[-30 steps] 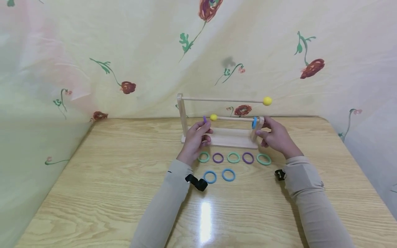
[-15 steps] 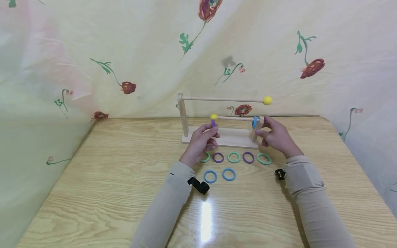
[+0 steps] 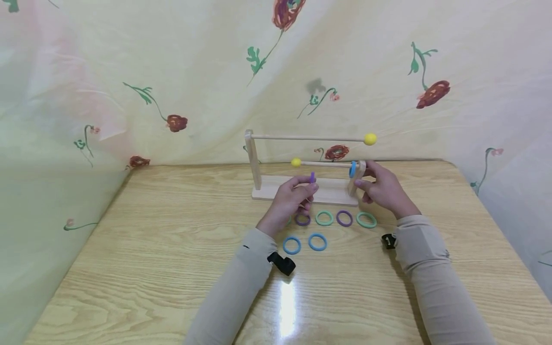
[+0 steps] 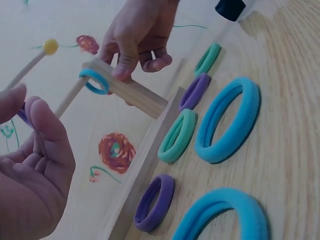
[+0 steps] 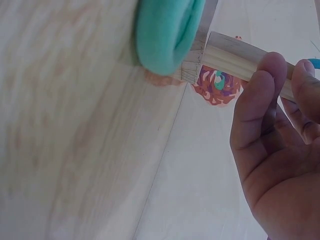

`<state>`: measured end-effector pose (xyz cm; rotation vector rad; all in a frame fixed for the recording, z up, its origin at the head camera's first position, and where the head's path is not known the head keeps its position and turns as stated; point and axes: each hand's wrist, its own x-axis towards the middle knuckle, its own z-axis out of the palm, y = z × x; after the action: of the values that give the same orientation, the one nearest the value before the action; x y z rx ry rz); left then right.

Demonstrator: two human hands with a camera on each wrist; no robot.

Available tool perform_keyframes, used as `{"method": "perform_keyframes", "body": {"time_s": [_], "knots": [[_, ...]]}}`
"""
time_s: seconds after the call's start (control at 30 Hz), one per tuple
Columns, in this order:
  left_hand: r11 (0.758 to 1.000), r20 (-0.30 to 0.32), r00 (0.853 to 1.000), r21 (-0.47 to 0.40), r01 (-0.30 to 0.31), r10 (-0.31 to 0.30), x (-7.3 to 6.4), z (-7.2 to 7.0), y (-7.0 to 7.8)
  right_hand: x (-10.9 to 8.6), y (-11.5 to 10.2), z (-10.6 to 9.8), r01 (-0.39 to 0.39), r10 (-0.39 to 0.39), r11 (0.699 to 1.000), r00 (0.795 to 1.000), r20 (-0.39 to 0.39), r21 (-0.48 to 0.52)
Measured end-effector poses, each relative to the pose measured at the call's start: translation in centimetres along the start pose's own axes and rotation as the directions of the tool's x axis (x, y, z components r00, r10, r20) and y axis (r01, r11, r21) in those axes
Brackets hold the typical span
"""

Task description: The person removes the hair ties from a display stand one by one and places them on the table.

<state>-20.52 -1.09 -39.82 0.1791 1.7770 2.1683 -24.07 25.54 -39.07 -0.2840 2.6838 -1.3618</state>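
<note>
My left hand point(image 3: 293, 199) pinches a purple hair tie point(image 3: 312, 177) between thumb and fingertips, seen edge-on just below the lower rod in the head view. Fingers hide most of this tie in the left wrist view. A wooden stand point(image 3: 280, 192) has two rods tipped with yellow balls point(image 3: 296, 163). Around the lower rod, close to its short post point(image 4: 135, 92), hangs a blue hair tie point(image 3: 352, 169). My right hand point(image 3: 384, 189) grips that short post from the right side, thumb in front.
In front of the stand, green hair ties point(image 3: 366, 220) and purple ones point(image 3: 344, 218) lie in a row on the wooden table point(image 3: 172, 268). Two blue hair ties point(image 3: 317, 242) lie nearer. The upper rod point(image 3: 308, 137) runs above the lower one. A flowered cloth point(image 3: 207, 86) hangs behind.
My left hand has moved right with the purple hair tie, from left of the lower rod's ball to right of it and slightly lower. The right hand stays on the post.
</note>
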Motion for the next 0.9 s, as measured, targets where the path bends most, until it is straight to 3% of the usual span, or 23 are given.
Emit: {"method": "perform_keyframes", "body": {"time_s": [0.13, 0.23, 0.37, 0.5, 0.73, 0.9], "knots": [[0.995, 0.068, 0.998, 0.095, -0.009, 0.003, -0.4, 0.7, 0.1, 0.0, -0.2, 0.0, -0.002, 0.002, 1.0, 1.0, 0.003, 0.001], [0.989, 0.128, 0.991, 0.15, 0.014, -0.034, -0.6, 1.2, 0.1, -0.1, -0.3, 0.0, -0.001, 0.001, 1.0, 1.0, 0.004, 0.003], [0.975, 0.208, 0.974, 0.218, 0.042, -0.088, -0.8, 1.9, 0.0, -0.1, -0.3, 0.0, -0.003, 0.003, 1.0, 1.0, 0.005, 0.004], [0.957, 0.281, 0.953, 0.287, 0.028, -0.113, -1.0, 2.7, -0.1, -0.1, -0.4, -0.1, -0.012, 0.012, 1.0, 1.0, 0.008, 0.005], [0.915, 0.313, 0.931, 0.399, 0.052, -0.189, -1.4, 4.1, -0.5, 0.0, -0.3, -0.2, -0.014, 0.013, 1.0, 1.0, 0.011, 0.002], [0.91, 0.34, 0.919, 0.412, 0.046, -0.2, -1.3, 4.7, -1.2, 0.1, -0.3, -0.1, -0.008, 0.008, 1.0, 1.0, 0.01, 0.012]]}}
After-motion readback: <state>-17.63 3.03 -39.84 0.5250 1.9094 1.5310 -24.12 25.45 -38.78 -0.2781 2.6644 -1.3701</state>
